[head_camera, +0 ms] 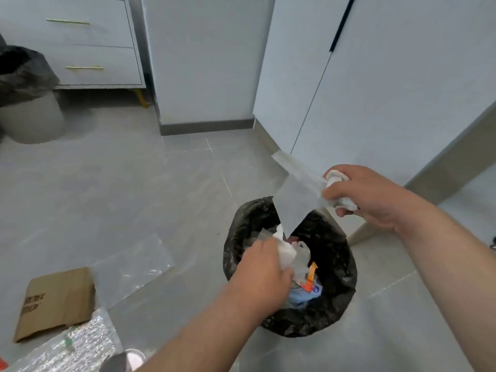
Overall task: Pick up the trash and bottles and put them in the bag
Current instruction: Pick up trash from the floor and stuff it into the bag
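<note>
While cardboard (56, 302) and clear film (131, 267) lie on the floor at left, left hand (264, 267) clutches a tissue wad (285, 253) over the black bag (346, 280). Right hand (375, 197) grips a limp plastic strip (292, 200) plus a second wad (335, 175). All light and soft, I'd judge; bunch anywhere.

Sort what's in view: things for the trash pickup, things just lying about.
Job: black plastic bag; crumpled white tissue in the left hand; white paper wad and translucent plastic strip in the right hand; flat brown cardboard piece and clear plastic sheet on the floor.
Lying about: grey bin with black liner; white drawer cabinet with gold handles.
</note>
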